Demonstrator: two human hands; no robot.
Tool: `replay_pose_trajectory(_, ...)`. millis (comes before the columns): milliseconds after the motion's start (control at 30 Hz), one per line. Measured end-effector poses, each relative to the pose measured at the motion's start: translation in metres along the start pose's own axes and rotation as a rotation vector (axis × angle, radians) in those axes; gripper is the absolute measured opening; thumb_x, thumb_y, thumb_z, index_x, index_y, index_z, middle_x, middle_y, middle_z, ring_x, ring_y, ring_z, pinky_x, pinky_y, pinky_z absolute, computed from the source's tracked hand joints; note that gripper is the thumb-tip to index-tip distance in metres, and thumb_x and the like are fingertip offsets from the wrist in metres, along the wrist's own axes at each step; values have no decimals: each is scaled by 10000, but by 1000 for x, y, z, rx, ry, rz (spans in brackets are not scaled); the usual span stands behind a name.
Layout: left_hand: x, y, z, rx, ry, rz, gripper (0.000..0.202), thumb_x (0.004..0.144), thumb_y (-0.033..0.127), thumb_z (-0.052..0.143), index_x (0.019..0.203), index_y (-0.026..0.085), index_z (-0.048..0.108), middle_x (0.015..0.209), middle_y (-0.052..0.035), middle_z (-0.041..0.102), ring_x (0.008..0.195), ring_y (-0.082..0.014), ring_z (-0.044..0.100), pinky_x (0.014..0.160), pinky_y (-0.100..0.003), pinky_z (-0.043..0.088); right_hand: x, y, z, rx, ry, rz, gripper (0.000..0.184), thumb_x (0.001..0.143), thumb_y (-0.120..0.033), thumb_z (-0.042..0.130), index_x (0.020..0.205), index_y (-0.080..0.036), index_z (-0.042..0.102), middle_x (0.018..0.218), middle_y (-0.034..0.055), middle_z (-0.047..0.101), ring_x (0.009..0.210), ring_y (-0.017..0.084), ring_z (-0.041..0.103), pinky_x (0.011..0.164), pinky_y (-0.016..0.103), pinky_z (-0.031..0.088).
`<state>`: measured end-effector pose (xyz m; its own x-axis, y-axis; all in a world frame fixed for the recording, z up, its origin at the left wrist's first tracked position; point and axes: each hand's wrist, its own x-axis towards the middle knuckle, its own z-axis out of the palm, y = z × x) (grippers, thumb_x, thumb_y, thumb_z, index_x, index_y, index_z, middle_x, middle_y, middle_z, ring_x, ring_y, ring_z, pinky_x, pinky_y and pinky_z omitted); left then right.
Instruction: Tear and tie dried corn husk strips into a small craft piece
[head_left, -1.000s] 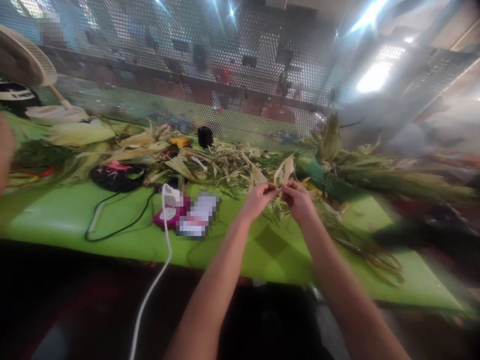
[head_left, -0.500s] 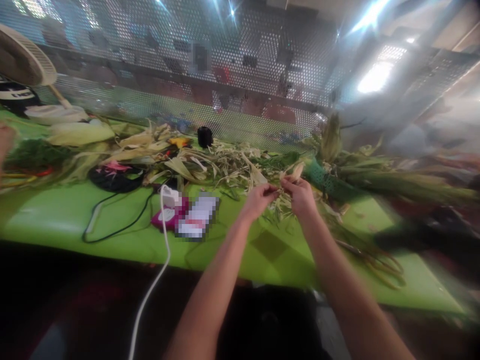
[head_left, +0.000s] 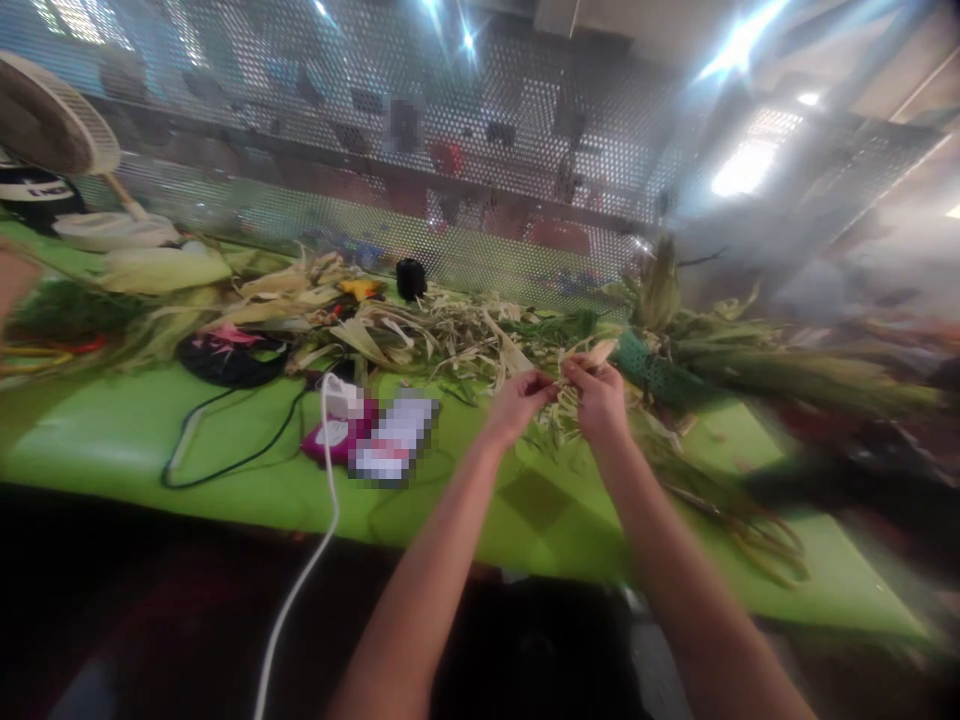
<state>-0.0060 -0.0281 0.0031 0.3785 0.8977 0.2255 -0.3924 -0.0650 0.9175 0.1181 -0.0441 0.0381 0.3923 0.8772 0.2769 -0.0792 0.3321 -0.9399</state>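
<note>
Straw-pale and papery, a dry strip [head_left: 602,352] shows in the head view, held over the green table [head_left: 90,430] in front of a heap of loose dry leaves [head_left: 442,330]. The right hand [head_left: 602,400] has it pinched between thumb and fingers, with its broader end sticking out beyond them. The left hand [head_left: 517,405] is also closed in a pinch just beside, its fingertips close to the other's, seemingly on the narrow end of that same strip; the fingers cover that part, so whether it is folded or twisted there cannot be told. For work this fine the close pinch looks right: a short span gives control, while a wide one would let the fibre buckle or slip. Dry leaf like this probably splits along its grain, so any pull is best light and in line with the fibres, the left steadying while the right guides. Loose strands [head_left: 559,430] lie below the fingers and could snag a trailing end, so hold the wrists a little high. The phone [head_left: 394,440] and the white cable [head_left: 335,495] are apart to the left, but a blurred slim tool [head_left: 697,497] lies near the right forearm, so that elbow is best tucked in.
</note>
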Motion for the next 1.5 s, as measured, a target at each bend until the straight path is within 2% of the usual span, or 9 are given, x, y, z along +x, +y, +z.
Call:
replay_pose_trajectory(133, 0, -2, 1, -59, 15, 10, 255, 662, 314, 791, 797, 141, 662, 721, 5, 638, 690, -97, 547, 693, -225, 420, 2, 0, 0, 52, 3, 69, 360, 495, -376, 861, 730, -197, 655, 647, -30, 596, 583, 111, 513, 558, 260, 418)
replay_pose_trajectory(300, -1, 0, 1, -96, 188, -24, 235, 682, 328, 774, 812, 152, 689, 687, -2, 650, 686, -111, 561, 658, -226, 415, 0, -4, -8, -61, -152, 111, 377, 576, -436, 849, 823, -194, 700, 714, -9, 656, 634, 123, 570, 635, 272, 483)
replay_pose_trajectory(533, 0, 4, 1, -183, 269, -20, 177, 678, 237, 760, 828, 159, 707, 689, 4, 655, 708, -121, 578, 661, -232, 428, -1, -2, -6, -151, -184, 137, 267, 567, -359, 836, 717, -180, 707, 687, 11, 673, 632, 128, 590, 652, 278, 483)
replay_pose_trajectory(767, -2, 6, 2, -200, 274, -25, 188, 662, 236, 784, 812, 162, 698, 695, 10, 650, 704, -115, 576, 661, -232, 432, 1, -4, 1, -180, -185, 106, 243, 561, -345, 829, 671, -173, 698, 637, 10, 656, 597, 121, 555, 607, 273, 452)
replay_pose_trajectory(900, -1, 2, 0, -179, 266, -26, 235, 653, 281, 798, 829, 161, 699, 657, 19, 622, 643, -98, 537, 589, -218, 379, 2, -5, 0, -220, -205, 73, 254, 579, -345, 838, 683, -167, 690, 626, 2, 648, 587, 111, 545, 601, 264, 440)
replay_pose_trajectory(1033, 0, 0, -1, -229, 234, -65, 265, 664, 298, 774, 878, 158, 702, 707, 11, 641, 548, -56, 442, 493, -209, 248, 2, -4, -3, -218, -213, 76, 266, 593, -365, 834, 732, -177, 709, 684, 11, 678, 627, 123, 574, 619, 270, 456)
replay_pose_trajectory(1200, 0, 3, -2, -313, 231, -93, 279, 662, 367, 772, 802, 151, 665, 569, 53, 518, 449, -30, 295, 464, -228, 178, 3, -2, -6, -255, -202, 57, 249, 615, -380, 814, 731, -185, 712, 662, 10, 680, 606, 122, 564, 600, 271, 447)
replay_pose_trajectory(1400, 0, 2, -3, -327, 263, -129, 325, 569, 290, 808, 826, 149, 669, 644, 39, 600, 476, -31, 353, 487, -224, 201, 2, -6, -6, -261, -241, 61, 233, 599, -347, 819, 712, -179, 703, 628, -4, 661, 581, 111, 536, 590, 266, 423)
replay_pose_trajectory(1500, 1, 1, -4, -276, 268, -76, 293, 576, 279, 800, 805, 144, 675, 640, 34, 605, 502, -40, 389, 502, -221, 229, 2, -7, -6, -273, -259, 85, 261, 613, -387, 816, 718, -173, 708, 652, 0, 664, 589, 109, 534, 589, 264, 412)
